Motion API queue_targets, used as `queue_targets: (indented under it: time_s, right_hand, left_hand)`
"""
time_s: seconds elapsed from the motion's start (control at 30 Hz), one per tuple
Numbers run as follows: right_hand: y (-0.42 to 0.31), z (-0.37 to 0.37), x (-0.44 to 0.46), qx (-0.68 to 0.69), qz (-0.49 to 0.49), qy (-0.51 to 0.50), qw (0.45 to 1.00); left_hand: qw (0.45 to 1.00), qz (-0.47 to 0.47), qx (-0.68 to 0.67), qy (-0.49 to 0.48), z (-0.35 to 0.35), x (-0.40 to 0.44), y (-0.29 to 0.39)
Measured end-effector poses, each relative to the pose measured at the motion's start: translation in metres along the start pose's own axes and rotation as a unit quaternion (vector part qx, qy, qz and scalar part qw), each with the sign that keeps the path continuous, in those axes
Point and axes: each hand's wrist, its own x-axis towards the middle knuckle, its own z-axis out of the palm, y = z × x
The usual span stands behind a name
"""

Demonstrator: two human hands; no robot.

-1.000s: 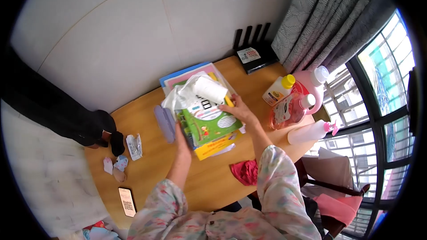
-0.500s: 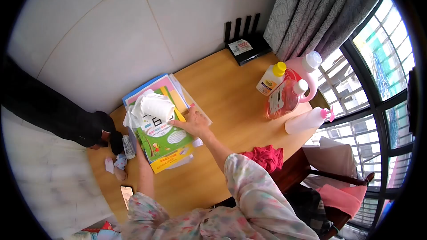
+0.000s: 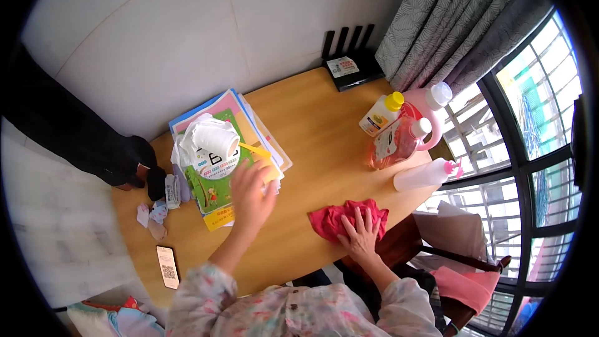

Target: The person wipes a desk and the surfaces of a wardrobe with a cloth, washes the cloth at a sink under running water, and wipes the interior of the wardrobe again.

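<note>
Fingers spread on crumpled red cloth (image 3: 327, 221), lower right of centre, the right hand (image 3: 362, 238) could, pulling carelessly, drag it off the brown wooden table (image 3: 299, 118); the left hand (image 3: 251, 203) hangs with fingers parted.

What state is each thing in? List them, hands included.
Cloth: crumpled, under the right hand
Right hand: spread, pressed on the cloth
Left hand: empty, beside the books
Books: closed, stacked
Roll: on its side, atop the books
Phone: face up, screen lit
Yellow-topped bottle: capped
Red bottle: capped
Pink jug: capped
Router: antennas raised
Curtain: drawn aside
</note>
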Motion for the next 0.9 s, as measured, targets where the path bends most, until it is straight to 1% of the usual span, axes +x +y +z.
queue_targets:
  time_s: [0.07, 0.13, 0.17, 0.2, 0.27, 0.33, 0.4, 0.43, 0.5, 0.57, 0.6, 0.63, 0.67, 0.8, 0.87, 0.9]
  right_hand:
    - [-0.008, 0.007, 0.035, -0.006, -0.014, 0.031, 0.999]
    - [-0.020, 0.013, 0.077, 0.000, -0.003, 0.048, 0.999]
    - [-0.024, 0.019, 0.101, -0.018, -0.004, 0.079, 0.997]
    - [-0.031, 0.025, 0.127, -0.031, 0.020, 0.083, 0.996]
    - [-0.043, 0.037, 0.179, -0.024, 0.066, 0.081, 0.994]
    - [-0.054, 0.047, 0.229, 0.002, 0.061, 0.083, 0.995]
    - [-0.064, 0.050, 0.276, 0.003, 0.039, 0.070, 0.997]
    - [-0.069, 0.052, 0.296, -0.001, 0.034, 0.078, 0.996]
    - [-0.079, 0.057, 0.332, -0.006, 0.022, 0.093, 0.995]
    - [-0.081, 0.064, 0.364, -0.009, 0.022, 0.081, 0.996]
    - [-0.082, 0.066, 0.381, -0.011, 0.021, 0.076, 0.997]
    - [-0.080, 0.063, 0.396, 0.003, 0.025, 0.045, 0.999]
    - [-0.077, 0.061, 0.409, 0.005, 0.015, 0.039, 0.999]
    - [-0.068, 0.059, 0.439, 0.016, -0.011, 0.032, 0.999]
    - [-0.064, 0.061, 0.437, 0.016, -0.016, 0.036, 0.999]
    - [-0.061, 0.060, 0.431, 0.023, -0.013, 0.046, 0.999]
  left_hand:
    - [0.987, 0.080, 0.076, -0.115, 0.045, 0.030, -0.010]
    - [0.955, 0.131, 0.179, -0.200, 0.102, 0.035, -0.048]
    - [0.934, 0.125, 0.215, -0.255, 0.114, 0.038, -0.056]
    - [0.909, 0.122, 0.250, -0.309, 0.126, 0.040, -0.063]
    - [0.849, 0.050, 0.287, -0.441, 0.135, 0.049, -0.067]
    - [0.845, 0.087, 0.312, -0.425, 0.131, 0.040, -0.066]
    - [0.850, 0.086, 0.295, -0.429, 0.126, 0.045, -0.067]
    - [0.851, 0.101, 0.301, -0.418, 0.125, 0.045, -0.065]
    - [0.876, 0.094, 0.285, -0.378, 0.125, 0.046, -0.065]
    - [0.899, 0.101, 0.261, -0.337, 0.130, 0.039, -0.072]
    - [0.897, 0.102, 0.249, -0.350, 0.128, 0.041, -0.072]
    - [0.896, 0.103, 0.237, -0.361, 0.124, 0.044, -0.070]
    - [0.894, 0.105, 0.226, -0.373, 0.122, 0.045, -0.069]
    - [0.888, 0.170, 0.235, -0.356, 0.121, 0.042, -0.070]
    - [0.898, 0.187, 0.247, -0.313, 0.129, 0.039, -0.076]
    - [0.901, 0.184, 0.243, -0.310, 0.129, 0.040, -0.074]
